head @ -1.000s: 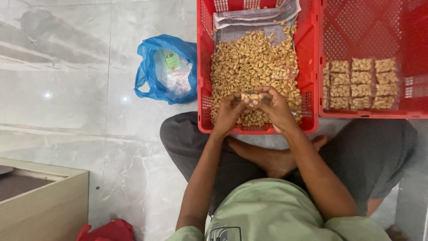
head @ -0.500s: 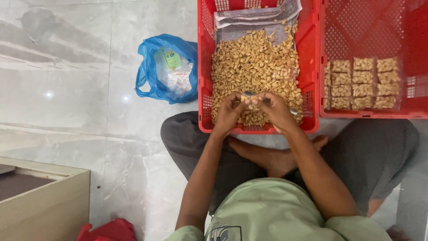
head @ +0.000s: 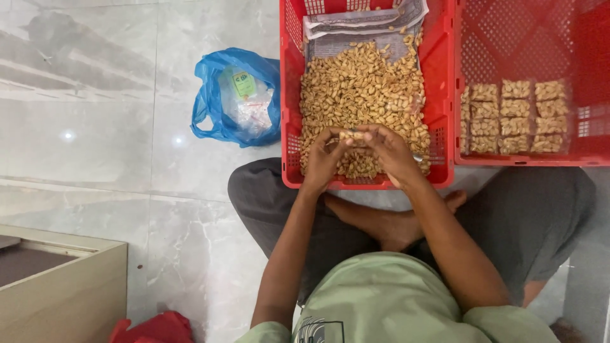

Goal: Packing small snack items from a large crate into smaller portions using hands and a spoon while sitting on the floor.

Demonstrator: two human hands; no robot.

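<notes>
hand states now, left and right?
Left hand: closed on a small packet over the red crate.
Right hand: closed on the same packet.

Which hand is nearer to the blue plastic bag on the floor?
Left. The left hand is over the near end of the red crate of loose pieces, on the side toward the blue bag. The right hand sits farther from it, beyond the left.

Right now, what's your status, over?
Both hands together over left crate, pinching a small packet. Loose snacks beneath. Filled packets in right crate. Nothing blocking.
</notes>
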